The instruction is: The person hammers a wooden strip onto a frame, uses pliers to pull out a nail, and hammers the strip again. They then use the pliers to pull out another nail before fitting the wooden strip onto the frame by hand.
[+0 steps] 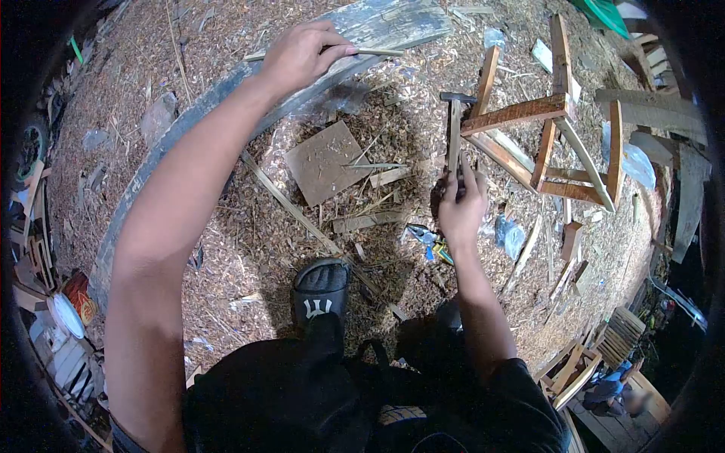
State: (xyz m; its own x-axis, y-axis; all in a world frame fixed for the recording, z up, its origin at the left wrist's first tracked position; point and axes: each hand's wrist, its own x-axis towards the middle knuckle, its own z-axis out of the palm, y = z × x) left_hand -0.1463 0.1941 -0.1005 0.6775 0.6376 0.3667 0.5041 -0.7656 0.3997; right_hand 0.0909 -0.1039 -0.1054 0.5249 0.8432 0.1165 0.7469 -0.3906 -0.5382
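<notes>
Left hand reaches far forward, fingers pinched; right hand fisted, raised.

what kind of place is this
Most likely an informal woodworking spot: the ground is covered in wood shavings, an unfinished wooden frame stands nearby, and the right hand grips a hammer.

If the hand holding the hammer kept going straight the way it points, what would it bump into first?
Probably the wooden stool frame. The right hand holds the hammer pointing up the picture, and the hammer's head sits right beside the frame's rail. How near they really are is hard to tell from this one view.
</notes>
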